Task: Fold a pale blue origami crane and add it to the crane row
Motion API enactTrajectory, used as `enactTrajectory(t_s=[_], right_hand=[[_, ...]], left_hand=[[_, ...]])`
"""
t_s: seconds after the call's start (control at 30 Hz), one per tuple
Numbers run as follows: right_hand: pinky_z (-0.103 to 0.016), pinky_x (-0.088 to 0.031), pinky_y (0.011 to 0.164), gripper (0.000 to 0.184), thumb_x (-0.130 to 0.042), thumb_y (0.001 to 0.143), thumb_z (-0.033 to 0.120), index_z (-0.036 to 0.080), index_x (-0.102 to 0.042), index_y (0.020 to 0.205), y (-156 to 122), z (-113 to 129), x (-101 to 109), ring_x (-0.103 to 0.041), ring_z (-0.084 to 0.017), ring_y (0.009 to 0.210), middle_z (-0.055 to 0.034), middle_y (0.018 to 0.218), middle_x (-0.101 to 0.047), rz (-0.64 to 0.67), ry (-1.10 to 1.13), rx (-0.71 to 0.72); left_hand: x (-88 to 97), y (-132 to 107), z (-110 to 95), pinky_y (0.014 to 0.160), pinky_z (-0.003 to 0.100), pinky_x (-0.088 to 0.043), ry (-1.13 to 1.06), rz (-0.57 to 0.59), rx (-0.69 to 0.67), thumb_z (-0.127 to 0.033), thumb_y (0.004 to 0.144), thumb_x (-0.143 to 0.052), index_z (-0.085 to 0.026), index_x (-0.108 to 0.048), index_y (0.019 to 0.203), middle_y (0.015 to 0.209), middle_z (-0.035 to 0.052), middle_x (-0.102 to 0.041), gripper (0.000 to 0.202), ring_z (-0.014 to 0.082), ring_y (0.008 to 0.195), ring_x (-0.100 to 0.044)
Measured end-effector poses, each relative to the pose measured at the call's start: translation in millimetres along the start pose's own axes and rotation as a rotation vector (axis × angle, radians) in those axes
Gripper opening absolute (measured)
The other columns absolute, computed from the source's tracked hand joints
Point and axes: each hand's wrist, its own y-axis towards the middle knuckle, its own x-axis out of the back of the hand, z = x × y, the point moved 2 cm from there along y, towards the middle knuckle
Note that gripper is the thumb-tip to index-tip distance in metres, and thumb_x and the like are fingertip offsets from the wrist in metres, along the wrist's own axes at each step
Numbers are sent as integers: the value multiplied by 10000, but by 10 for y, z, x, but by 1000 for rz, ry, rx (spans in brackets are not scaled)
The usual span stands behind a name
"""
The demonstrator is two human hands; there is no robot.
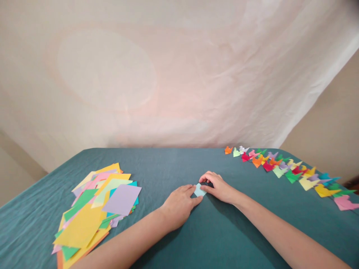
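Folded paper and two hands on a cloth-covered surface. Centre: a small, light blue paper piece point(199, 190) lies on the teal surface point(171, 164), between the hands and turned so that one corner points toward the person. The left hand point(179, 205) rests palm down; its grip is moderately wide, with thumb and forefinger spread at the paper's left side and near corner. The right hand point(218, 188) meets the paper from the opposite side; its grip is narrow, the thumb on the paper and the fingers curled by the far corner. Whether the sheet is pinched between them cannot be told. Left: a loose pile of paper sheets point(84, 220), in yellow, green, pink, blue and other colours, overlaps at varied angles; a lavender sheet point(122, 199) lies uppermost at its right side. Right: folded paper birds point(293, 176) form a diagonal band from the far edge to a pink bird point(344, 203) nearest the person. Background: a pale, creased cloth point(196, 63) hangs behind the surface.
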Motion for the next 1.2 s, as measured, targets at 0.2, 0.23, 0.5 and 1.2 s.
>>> enactTrajectory(t_s=[0.2,0.23,0.5,1.2], right_hand=[[-345,-370,840,273,-597,809,374,242,-575,1047,-59,-34,74,-510,-197,940,-45,1029,-565,89,23,91],[-347,-367,850,284,-596,809,381,241,-574,1055,-62,-39,81,-507,-200,955,-49,1039,-561,95,29,100],[-366,-355,894,339,-584,819,391,256,-569,1130,-80,-22,100,-493,-212,1004,-58,1073,-536,118,46,104],[-362,-357,911,357,-565,837,362,313,-559,1190,-91,-40,131,-480,-202,1005,-47,1057,-511,165,44,118]], left_hand=[[40,-19,-12,1003,422,-355,1,37,12,-147,847,-441,-222,-475,1262,1339,119,-447,423,265,1244,-399],[47,-23,-13,1001,422,-357,3,43,14,-148,848,-440,-224,-471,1266,1345,120,-439,426,267,1247,-396],[96,-40,-34,985,418,-373,43,92,47,-147,848,-449,-262,-442,1285,1336,97,-451,451,269,1252,-390],[117,23,-124,885,389,-434,107,76,73,-119,860,-392,-111,-553,1114,1106,163,-594,301,256,1056,-549]])
